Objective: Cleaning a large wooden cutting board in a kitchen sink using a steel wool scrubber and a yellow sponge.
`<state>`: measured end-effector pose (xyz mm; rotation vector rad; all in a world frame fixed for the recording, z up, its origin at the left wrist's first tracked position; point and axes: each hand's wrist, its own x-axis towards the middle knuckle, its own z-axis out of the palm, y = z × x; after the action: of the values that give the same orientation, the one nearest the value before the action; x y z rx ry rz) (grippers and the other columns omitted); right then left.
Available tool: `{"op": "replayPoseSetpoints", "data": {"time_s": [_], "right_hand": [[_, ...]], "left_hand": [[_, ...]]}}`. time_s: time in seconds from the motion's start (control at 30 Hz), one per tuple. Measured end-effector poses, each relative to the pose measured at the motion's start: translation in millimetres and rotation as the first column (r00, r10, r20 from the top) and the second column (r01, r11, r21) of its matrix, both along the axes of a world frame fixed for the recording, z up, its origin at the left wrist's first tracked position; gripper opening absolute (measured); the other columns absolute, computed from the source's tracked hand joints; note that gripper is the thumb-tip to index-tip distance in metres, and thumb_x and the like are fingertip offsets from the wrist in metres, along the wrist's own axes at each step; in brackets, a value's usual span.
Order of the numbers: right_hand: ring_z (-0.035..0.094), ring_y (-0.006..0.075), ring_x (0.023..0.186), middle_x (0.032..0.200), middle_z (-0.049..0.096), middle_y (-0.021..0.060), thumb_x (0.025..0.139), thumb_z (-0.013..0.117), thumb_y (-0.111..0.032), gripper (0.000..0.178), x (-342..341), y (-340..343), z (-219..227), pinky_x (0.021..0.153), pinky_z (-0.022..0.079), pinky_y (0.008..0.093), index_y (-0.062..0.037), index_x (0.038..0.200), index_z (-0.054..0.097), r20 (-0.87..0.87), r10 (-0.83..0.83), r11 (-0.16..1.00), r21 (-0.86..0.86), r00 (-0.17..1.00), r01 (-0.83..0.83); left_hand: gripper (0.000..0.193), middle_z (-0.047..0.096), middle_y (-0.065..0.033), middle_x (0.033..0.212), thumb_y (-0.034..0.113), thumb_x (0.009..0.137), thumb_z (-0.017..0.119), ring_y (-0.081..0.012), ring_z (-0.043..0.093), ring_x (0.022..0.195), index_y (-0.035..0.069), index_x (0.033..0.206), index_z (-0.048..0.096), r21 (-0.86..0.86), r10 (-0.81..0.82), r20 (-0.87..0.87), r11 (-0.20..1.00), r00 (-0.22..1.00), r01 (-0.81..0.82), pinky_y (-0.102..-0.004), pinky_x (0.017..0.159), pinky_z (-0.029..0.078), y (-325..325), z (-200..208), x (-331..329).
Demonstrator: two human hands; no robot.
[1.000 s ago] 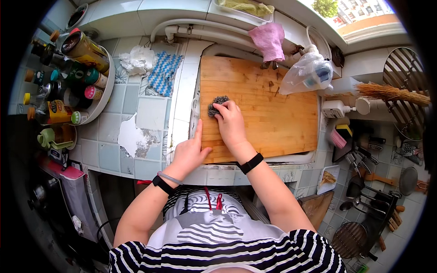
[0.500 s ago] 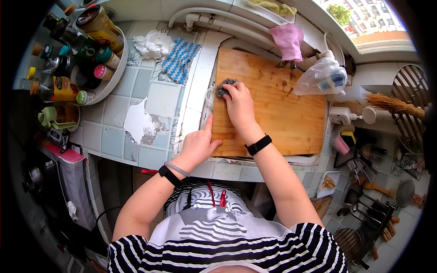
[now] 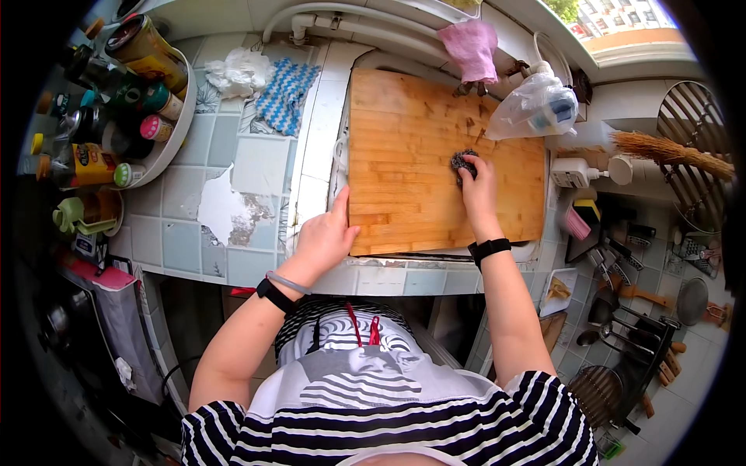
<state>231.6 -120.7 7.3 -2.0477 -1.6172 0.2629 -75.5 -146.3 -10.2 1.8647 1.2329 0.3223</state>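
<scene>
A large wooden cutting board (image 3: 412, 179) lies across the sink (image 3: 522, 252), whose pale rim shows along the near edge. In my right hand (image 3: 480, 193) is a grey scouring pad (image 3: 464, 164), pinched between fingers and thumb and pressed on the board right of its middle. My left hand (image 3: 326, 237) holds the board's near left corner, with the index finger along the left edge and the thumb on top. Dark marks show on the board's far right part.
Bottles and jars crowd a white tray (image 3: 189, 109) at the far left. A blue-and-white cloth (image 3: 286, 95) and a crumpled white bag (image 3: 239, 71) lie beside the board. Beyond it hang a pink cloth (image 3: 471, 50) and a clear plastic bag (image 3: 528, 109). Utensils hang at right.
My right hand has carried the scouring pad from the board's left edge to right of its middle. My left hand stays at the near left corner. The whole view has shifted slightly.
</scene>
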Motion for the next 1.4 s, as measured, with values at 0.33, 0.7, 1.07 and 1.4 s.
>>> {"op": "replayPoseSetpoints", "data": {"time_s": [0.33,0.7,1.07,1.4], "right_hand": [[0.057,0.034,0.094,0.098,0.059,0.0136,0.077,0.068,0.0,0.024,-89.4,-6.8,-8.5,0.082,0.049,0.042,-0.0054,0.1,0.066,0.013,0.17,0.979,0.108,0.985,-0.171],[0.057,0.0326,0.094,0.097,0.06,0.0132,0.078,0.07,-0.002,0.026,-121.7,5.5,-7.5,0.083,0.049,0.0391,-0.0053,0.104,0.068,-0.03,0.24,0.97,0.05,0.97,-0.239],[0.058,0.0358,0.094,0.099,0.059,0.0155,0.08,0.067,-0.002,0.027,-1.4,0.6,-15.8,0.082,0.048,0.0425,-0.0035,0.107,0.068,0.085,-0.144,0.989,0.037,0.986,0.141],[0.057,0.0363,0.097,0.1,0.06,0.0149,0.078,0.069,-0.002,0.024,58.6,-25.2,-8.9,0.084,0.048,0.0428,-0.0057,0.102,0.069,0.075,-0.203,0.979,-0.01,0.976,0.204]], "left_hand": [[0.079,0.062,-0.0076,0.074,0.018,0.083,0.07,-0.0297,0.063,0.065,0.004,0.148,0.027,-0.033,0.016,-0.029,0.999,0.999,-0.017,-0.0404,0.058,0.049,1.4,0.9,-6.7],[0.078,0.061,-0.0056,0.073,0.018,0.083,0.07,-0.0257,0.062,0.062,0.005,0.148,0.029,-0.031,0.031,-0.038,0.999,0.999,-0.032,-0.0378,0.057,0.048,-0.6,-1.8,-2.0],[0.077,0.062,-0.0068,0.072,0.018,0.084,0.069,-0.0282,0.063,0.063,0.002,0.147,0.029,-0.013,0.02,-0.034,1.0,0.999,-0.02,-0.0387,0.057,0.049,-0.2,2.1,-1.3],[0.077,0.063,-0.0078,0.072,0.018,0.084,0.069,-0.0305,0.064,0.065,0.002,0.147,0.029,-0.04,0.022,-0.028,0.999,0.999,-0.023,-0.0408,0.058,0.05,1.2,4.0,-0.9]]}}
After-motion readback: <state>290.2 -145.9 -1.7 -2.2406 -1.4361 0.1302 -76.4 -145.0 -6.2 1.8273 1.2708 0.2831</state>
